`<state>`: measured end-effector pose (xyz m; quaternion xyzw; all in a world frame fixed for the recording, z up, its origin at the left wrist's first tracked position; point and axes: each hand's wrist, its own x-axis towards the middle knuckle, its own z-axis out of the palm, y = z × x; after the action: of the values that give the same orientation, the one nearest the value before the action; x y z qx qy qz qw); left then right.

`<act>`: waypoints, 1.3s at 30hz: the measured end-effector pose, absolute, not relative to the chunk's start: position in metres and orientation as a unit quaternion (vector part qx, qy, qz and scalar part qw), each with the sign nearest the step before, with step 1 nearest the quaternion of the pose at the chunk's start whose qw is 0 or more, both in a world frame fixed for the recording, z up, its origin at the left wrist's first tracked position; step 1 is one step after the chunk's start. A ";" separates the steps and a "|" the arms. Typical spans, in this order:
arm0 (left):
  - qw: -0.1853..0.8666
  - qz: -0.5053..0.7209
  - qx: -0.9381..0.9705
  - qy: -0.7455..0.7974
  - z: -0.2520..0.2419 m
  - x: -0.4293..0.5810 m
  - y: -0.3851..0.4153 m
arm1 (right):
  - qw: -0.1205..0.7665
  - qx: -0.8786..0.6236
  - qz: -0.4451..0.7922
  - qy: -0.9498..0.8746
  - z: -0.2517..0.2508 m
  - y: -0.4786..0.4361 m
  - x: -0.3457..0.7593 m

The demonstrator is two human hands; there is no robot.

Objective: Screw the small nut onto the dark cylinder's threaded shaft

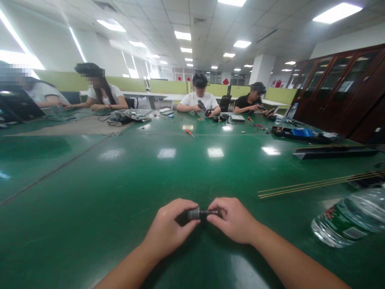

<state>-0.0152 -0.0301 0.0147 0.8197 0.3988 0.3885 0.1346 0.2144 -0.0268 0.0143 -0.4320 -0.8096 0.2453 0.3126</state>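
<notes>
My left hand (pixel 169 230) is closed round a small dark cylindrical part with a grey metal end (pixel 194 213), held just above the green table (pixel 120 188). My right hand (pixel 233 220) pinches the thin dark threaded shaft (pixel 210 212) that sticks out of that part toward the right. The two hands nearly touch at the part. Most of the part's body is hidden inside my left fist.
A plastic water bottle (pixel 350 220) lies on its side at the right. Thin wooden rods (pixel 319 184) and a long black bar (pixel 333 152) lie beyond it. Several people sit at the table's far side among tools, a red screwdriver (pixel 189 132) and devices.
</notes>
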 end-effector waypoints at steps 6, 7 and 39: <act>0.134 0.392 0.818 0.399 0.014 -0.016 -0.029 | 0.310 -0.435 0.243 -0.810 0.016 -0.027 0.215; 0.134 0.391 0.818 0.400 0.013 -0.016 -0.029 | 0.310 -0.436 0.243 -0.809 0.016 -0.027 0.215; 0.126 0.393 0.818 0.401 0.013 -0.019 -0.027 | 0.318 -0.438 0.244 -0.804 0.015 -0.027 0.217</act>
<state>-0.0194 -0.0268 0.0127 0.8177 0.4015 0.3929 0.1257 0.2172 -0.0270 0.0147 -0.4383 -0.8043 0.2444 0.3181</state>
